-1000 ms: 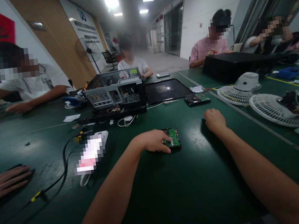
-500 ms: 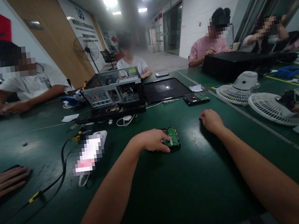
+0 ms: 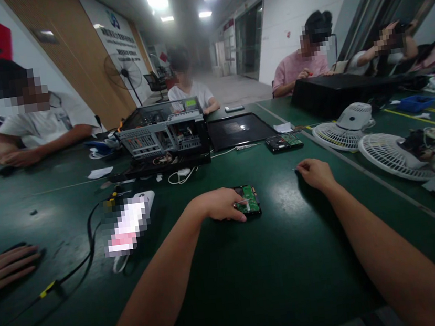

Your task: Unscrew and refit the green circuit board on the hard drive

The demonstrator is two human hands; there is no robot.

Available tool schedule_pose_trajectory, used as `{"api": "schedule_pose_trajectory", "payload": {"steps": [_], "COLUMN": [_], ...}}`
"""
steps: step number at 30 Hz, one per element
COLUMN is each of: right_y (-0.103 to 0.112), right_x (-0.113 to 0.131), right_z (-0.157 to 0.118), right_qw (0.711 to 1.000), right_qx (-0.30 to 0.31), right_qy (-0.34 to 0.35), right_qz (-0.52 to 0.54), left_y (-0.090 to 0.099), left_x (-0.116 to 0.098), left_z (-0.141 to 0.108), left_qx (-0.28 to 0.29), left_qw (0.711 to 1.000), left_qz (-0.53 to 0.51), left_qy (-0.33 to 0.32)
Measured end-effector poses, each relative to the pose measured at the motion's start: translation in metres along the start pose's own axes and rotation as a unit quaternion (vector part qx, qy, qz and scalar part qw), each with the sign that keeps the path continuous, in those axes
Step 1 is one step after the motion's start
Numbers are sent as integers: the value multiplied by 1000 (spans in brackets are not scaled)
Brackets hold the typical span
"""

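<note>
A hard drive (image 3: 250,199) lies on the green table, its green circuit board facing up. My left hand (image 3: 222,203) is closed over its left side, thumb at the near edge. A thin, light line shows by those fingers; I cannot tell what it is. To the right and apart from the drive, my right hand (image 3: 316,173) rests low over the table with fingers pinched together. Something tiny seems to stick out at its fingertips, too small to name. Farther back lies a second hard drive (image 3: 284,143), also board up.
An opened computer case (image 3: 162,138) stands at the back, beside a black panel (image 3: 239,130). White fan parts (image 3: 395,157) lie on the right. On the left are a phone (image 3: 128,226), a black cable (image 3: 90,226) and another person's hand (image 3: 8,265). Several people sit around.
My right hand has shifted slightly right, away from the drive. My left hand stays on the drive. The view has turned a little.
</note>
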State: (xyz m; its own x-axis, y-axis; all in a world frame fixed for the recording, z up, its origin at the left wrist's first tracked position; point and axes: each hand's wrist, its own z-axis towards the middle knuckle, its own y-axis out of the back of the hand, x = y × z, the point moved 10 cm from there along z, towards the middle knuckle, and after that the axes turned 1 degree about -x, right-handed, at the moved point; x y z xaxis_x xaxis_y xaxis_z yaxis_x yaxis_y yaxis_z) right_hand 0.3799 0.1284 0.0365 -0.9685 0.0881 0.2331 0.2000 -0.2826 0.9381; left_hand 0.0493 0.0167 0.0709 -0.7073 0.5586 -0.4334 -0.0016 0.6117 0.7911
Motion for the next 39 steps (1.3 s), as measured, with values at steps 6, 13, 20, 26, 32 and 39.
{"api": "schedule_pose_trajectory", "payload": {"steps": [6,13,20,26,32,39], "right_y": [4,-2,6,24,4,-15], "right_x": [-16,-7,-12,47,137,153], "right_z": [0,1,1,-15,-49,-60], "right_qw": [999,1000,997,991,963,937], "right_qx": [-13,-1,-27,-71,4,69], "right_qy": [-35,-19,-65,51,176,146], "right_qz": [-15,-22,-11,102,203,311], "left_y": [-1,2,1,4,5,6], "left_x": [1,1,-7,-5,-3,-1], "left_z": [2,1,0,-1,0,0], "left_qx": [-1,-10,-12,-26,-36,-45], "left_qw": [1000,1000,998,999,998,998], "left_qz": [-5,20,49,34,41,48], "left_qy": [-1,1,-26,-18,-15,-3]}}
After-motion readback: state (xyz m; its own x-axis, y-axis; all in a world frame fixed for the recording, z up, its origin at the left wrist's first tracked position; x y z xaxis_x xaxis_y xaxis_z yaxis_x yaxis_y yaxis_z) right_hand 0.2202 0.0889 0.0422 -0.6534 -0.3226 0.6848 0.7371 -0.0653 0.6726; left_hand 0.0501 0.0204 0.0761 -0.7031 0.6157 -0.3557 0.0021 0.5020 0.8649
